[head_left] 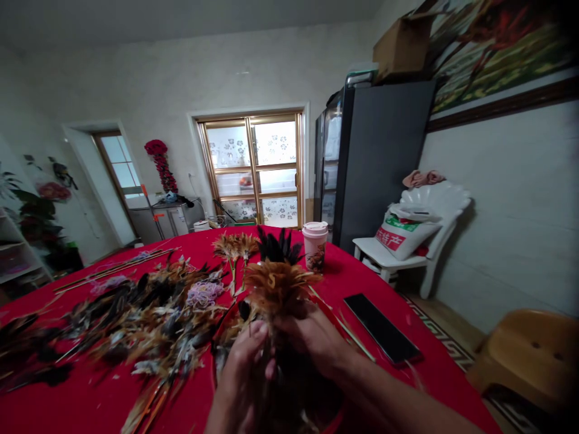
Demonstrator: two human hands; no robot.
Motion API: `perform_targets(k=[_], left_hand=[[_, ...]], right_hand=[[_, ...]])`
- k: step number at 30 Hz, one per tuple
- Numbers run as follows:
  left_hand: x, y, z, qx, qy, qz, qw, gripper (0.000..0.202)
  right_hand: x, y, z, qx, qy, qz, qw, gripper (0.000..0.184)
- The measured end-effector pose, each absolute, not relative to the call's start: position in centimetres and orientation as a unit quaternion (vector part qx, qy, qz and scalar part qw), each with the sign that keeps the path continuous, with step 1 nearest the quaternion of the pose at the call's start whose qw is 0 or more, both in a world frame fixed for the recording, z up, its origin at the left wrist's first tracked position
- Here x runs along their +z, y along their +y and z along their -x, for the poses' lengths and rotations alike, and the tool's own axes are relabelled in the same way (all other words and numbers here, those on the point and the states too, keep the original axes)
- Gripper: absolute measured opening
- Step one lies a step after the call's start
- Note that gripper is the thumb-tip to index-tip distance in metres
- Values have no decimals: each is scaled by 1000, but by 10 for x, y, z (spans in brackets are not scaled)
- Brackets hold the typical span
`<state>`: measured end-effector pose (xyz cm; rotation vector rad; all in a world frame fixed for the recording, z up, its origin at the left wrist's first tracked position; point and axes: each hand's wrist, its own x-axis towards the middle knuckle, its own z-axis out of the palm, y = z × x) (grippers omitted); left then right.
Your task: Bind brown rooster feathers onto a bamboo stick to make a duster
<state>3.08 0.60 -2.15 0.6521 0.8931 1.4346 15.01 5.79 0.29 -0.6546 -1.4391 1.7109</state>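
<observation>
Head view: feather work in hand, with a brown feather bunch (280,289) held upright above the table, its tips fanned out. Your left hand (242,367) and right hand (312,340) close around its lower end from either side, fingers curled, not spread, and nearly meeting. (Which fingers pinch what is hidden among the feathers; you can't tell from here.) The bunch rises just above both hands, and its loose stems call for both hands on it. Black feathers (275,248) stand just beyond. A heap of loose feathers (145,313) lies left, with purple yarn (203,294). A cup (315,244) and phone (382,328) sit right, on red cloth (420,386).
</observation>
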Motion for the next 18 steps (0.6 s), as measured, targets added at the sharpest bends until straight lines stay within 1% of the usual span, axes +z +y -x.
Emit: perform_targets(k=[2,5,9,12,15,18], left_hand=[[-19,4,-28,591,366,-301,653,23],[-17,0,-25,566,351,-316,676,24],[-19,-4,-22,536,268,-325,731,26],[-25,-6,-21,521,225,-298,768,21],[-29,-5,-21,530,217,-285,769,20],[-29,-1,-19,548,217,-272,761,20]], right_hand=[[-1,62,-153,678,-579,260,372,28],[-8,67,-155,680,-583,259,361,23],[-12,69,-154,731,-545,229,341,20],[-13,67,-153,742,-530,223,346,20],[-13,66,-152,732,-546,218,346,24],[-11,66,-152,710,-576,200,353,21]])
